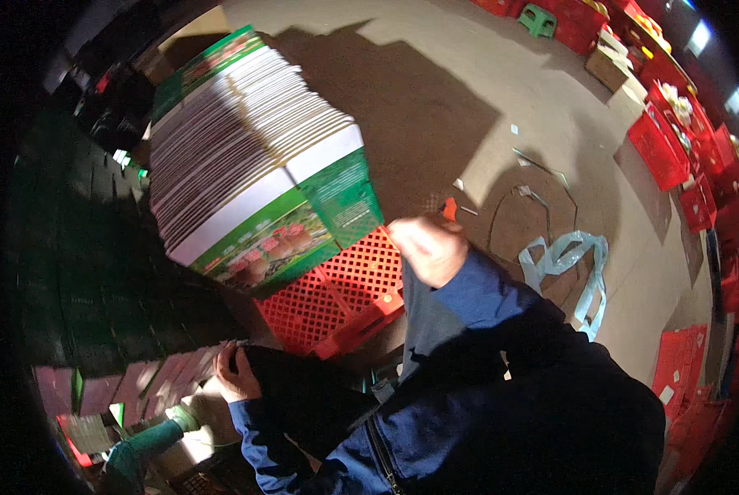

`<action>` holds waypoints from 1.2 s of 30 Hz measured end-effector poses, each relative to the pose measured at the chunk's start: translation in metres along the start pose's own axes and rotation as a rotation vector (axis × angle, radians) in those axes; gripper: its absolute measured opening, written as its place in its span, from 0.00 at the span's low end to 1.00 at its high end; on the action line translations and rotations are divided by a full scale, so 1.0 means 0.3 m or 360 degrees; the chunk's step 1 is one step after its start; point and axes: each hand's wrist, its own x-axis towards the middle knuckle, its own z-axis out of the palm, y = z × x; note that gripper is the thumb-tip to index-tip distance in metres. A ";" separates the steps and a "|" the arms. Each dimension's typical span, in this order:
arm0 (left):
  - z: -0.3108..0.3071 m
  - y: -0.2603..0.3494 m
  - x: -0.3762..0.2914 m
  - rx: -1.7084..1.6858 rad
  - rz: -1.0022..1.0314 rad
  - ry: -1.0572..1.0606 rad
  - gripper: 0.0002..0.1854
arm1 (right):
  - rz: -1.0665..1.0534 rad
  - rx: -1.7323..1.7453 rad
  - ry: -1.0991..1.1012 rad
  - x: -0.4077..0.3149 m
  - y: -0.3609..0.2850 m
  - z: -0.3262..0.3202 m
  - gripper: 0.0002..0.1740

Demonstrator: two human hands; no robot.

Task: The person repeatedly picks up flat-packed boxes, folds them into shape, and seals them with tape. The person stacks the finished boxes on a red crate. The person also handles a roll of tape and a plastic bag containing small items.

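Observation:
A tall bundle of flattened cardboard cartons [258, 148], green and white with printed fruit, rests on a red plastic crate [338, 291] with latticed sides. My right hand [431, 250] is blurred beside the crate's upper right corner and the bundle's lower edge. Whether it touches either, or holds anything, I cannot make out. Lower left, my left hand [236, 374] has curled fingers, close to a row of pinkish cartons [134, 387]. Nothing is clearly visible in its grasp.
Another person's teal sleeve [149, 445] and gloved hand [183, 417] reach in at lower left. Dark stacked goods [115, 266] line the left. A pale blue plastic bag [564, 253] and loose straps [545, 161] lie on the floor. Red crates [660, 145] and a green stool [536, 20] stand rightward.

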 end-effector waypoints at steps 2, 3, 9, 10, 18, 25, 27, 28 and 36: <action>0.013 0.004 0.021 0.0078 -0.0018 -0.0023 0.12 | 0.0416 -0.0002 0.0317 -0.004 0.185 -0.115 0.04; 0.023 0.004 0.035 0.0075 -0.0006 -0.0049 0.10 | 0.0571 0.0080 0.0456 -0.014 0.316 -0.175 0.06; 0.065 -0.048 0.098 0.0189 -0.0048 -0.0116 0.15 | 0.2349 -0.0085 0.0230 -0.285 1.098 -0.289 0.13; 0.065 -0.055 0.102 0.0168 -0.0120 -0.0155 0.16 | 0.2172 -0.0411 0.0041 -0.350 1.168 -0.238 0.12; 0.083 -0.022 0.165 0.0389 -0.0237 -0.0223 0.17 | 0.1295 -0.1427 -0.0854 -0.356 1.429 -0.041 0.26; 0.110 0.000 0.186 0.0423 -0.0314 -0.0189 0.16 | 0.1756 -0.0806 -0.0230 -0.339 1.379 0.128 0.19; 0.115 0.018 0.189 0.0439 -0.0293 -0.0194 0.15 | 0.1779 -0.0930 -0.0358 -0.375 1.346 0.225 0.26; 0.118 0.025 0.196 0.0448 -0.0302 -0.0226 0.15 | 0.1695 -0.1033 -0.0268 -0.392 1.337 0.262 0.28; 0.115 -0.007 0.188 0.0374 -0.0149 -0.0137 0.11 | 0.1964 -0.0855 -0.0193 -0.463 1.406 0.234 0.20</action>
